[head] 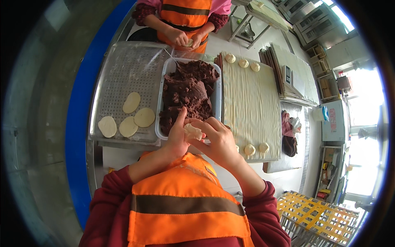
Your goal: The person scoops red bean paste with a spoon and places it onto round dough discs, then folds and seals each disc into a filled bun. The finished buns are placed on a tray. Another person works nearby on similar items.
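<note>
My left hand (176, 137) cradles a pale dough bun (193, 132) in its palm, thumb pointing up. With bent fingers, my right hand (217, 140) pinches the bun's edge from the right. Both hands are over the near end of a plastic tub (161, 92) heaped with dark red bean paste (185, 89). To the left, a perforated metal tray (123, 71) bears several flat dough rounds, one of them a dough wrapper (144, 117). Right of the tub, a cloth-covered board (250, 105) carries pleated buns (249, 150) along its near and far edges.
Across the table a co-worker's hands (185, 38) hold another piece of dough. A digital scale (293, 80) rests on stacked boards (305, 74) at the right. A spoon handle (170, 55) sticks out of the paste. Yellow-strapped racking (318, 210) stands at lower right.
</note>
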The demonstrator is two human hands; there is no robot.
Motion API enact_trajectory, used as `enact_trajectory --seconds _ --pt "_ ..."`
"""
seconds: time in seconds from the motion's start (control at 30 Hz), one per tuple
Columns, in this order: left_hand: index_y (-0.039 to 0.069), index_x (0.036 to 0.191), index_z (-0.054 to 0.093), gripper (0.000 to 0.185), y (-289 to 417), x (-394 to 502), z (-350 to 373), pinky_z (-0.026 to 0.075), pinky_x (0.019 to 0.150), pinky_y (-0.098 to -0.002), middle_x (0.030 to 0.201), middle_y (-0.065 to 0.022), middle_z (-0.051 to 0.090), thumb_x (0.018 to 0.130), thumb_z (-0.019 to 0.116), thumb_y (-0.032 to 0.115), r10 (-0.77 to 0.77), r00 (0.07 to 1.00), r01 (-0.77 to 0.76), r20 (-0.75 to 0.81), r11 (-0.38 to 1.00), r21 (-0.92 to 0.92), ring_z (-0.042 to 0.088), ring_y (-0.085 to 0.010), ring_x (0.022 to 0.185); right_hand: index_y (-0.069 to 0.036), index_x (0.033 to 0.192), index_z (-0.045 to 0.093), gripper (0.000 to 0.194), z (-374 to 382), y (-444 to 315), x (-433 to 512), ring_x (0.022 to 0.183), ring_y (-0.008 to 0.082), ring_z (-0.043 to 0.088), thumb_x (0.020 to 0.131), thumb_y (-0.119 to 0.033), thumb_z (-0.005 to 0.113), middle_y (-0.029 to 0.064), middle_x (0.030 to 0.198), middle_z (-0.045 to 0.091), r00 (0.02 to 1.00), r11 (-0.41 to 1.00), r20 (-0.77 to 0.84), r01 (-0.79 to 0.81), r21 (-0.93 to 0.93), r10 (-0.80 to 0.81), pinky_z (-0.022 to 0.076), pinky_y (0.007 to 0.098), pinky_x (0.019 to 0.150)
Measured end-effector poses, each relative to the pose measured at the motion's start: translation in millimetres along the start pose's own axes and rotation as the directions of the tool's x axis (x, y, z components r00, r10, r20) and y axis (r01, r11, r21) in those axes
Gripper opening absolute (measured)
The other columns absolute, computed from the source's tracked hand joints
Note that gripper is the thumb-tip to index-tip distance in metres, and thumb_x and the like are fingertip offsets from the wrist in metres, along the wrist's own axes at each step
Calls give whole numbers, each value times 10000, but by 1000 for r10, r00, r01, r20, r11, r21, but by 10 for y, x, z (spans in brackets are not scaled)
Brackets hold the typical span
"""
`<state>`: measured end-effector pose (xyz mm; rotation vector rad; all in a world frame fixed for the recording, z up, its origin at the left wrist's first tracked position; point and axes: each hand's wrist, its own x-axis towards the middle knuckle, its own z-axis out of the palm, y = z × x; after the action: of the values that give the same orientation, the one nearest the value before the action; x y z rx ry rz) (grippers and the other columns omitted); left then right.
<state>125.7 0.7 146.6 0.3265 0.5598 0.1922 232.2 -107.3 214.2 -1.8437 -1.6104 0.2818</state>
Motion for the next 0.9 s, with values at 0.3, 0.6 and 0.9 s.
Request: enact_trajectory --seconds 0.3,0.6,0.9 --pt "75 929 614 534 -140 122 -141 492 700 -252 791 -18 617 1008 402 558 111 991 -92 -79 972 218 614 -125 773 -23 1053 619 234 145 27 -42 805 254 655 835 -89 675 116 951 655 1000 999 8 20 -48 -20 548 341 656" --pt "63 959 620 540 -112 -19 108 533 647 -273 857 -40 650 992 435 569 216 976 -195 -13 902 385 654 -139 733 30 1258 597 361 -13 98 -16 820 75 553 998 -206 514 29 983 639 793 239 374 -529 814 481 467 245 682" --pt "62 903 618 556 -145 77 60 517 699 -276 851 -38 641 1000 414 570 134 991 -122 -28 957 265 646 -140 794 -24 1088 677 221 -49 132 -180 788 129 512 937 -156 586 0 853 520 842 409 222 -449 795 492 420 274 686"
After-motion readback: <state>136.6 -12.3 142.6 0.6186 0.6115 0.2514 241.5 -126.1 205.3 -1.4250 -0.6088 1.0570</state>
